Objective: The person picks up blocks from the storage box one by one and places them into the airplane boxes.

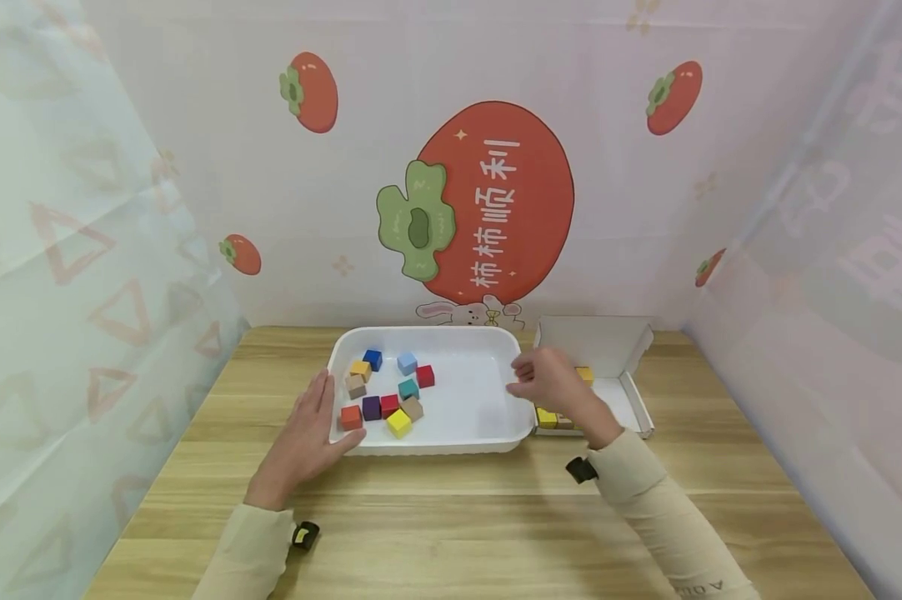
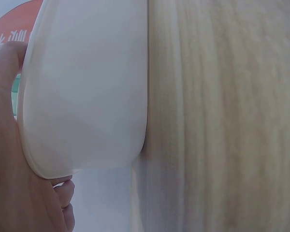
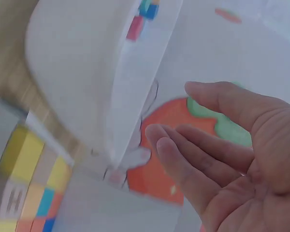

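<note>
A white tray (image 1: 488, 342) sits mid-table with several coloured cubes (image 1: 389, 392) in its left half. My left hand (image 1: 312, 429) rests flat against the tray's left front corner, fingers straight; the left wrist view shows the tray wall (image 2: 87, 96) pressed against that hand (image 2: 19, 183). My right hand (image 1: 544, 379) hovers over the tray's right rim, fingers relaxed and holding nothing; in the right wrist view its open palm (image 3: 232, 150) faces the tray's outer wall (image 3: 87, 63). Beside it lies a white cardboard box (image 1: 634, 404) with several cubes (image 1: 547, 418) packed inside.
The wooden table (image 1: 451, 517) has bare surface in front of the tray. Patterned curtain walls close in the left, back and right sides. The box's lid (image 1: 593, 337) stands up behind it.
</note>
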Motion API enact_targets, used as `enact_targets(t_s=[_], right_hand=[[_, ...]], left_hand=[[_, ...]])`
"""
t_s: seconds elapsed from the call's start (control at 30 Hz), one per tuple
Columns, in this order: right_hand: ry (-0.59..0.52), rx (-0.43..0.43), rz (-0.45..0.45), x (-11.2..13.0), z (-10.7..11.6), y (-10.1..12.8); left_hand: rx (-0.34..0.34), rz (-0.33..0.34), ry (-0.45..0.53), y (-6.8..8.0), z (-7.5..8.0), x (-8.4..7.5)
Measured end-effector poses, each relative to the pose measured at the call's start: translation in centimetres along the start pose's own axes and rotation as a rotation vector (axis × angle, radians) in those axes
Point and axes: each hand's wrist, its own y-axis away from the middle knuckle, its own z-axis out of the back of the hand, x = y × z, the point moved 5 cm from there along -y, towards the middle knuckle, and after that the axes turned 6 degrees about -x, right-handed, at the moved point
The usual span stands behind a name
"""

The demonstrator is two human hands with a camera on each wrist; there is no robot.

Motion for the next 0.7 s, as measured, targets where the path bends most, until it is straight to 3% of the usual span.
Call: enact_targets(t_s=[0.37, 0.7], right_hand=[[-0.024, 0.148, 0.038, 5.4, -7.5, -1.7], [-0.026, 0.194, 0.017, 6.6, -12.9, -3.2]], left_hand=[[0.001, 0.007, -0.008, -0.2, -0.1, 0.1], [0.008, 0.003, 0.001, -0.1, -0.2, 0.2]])
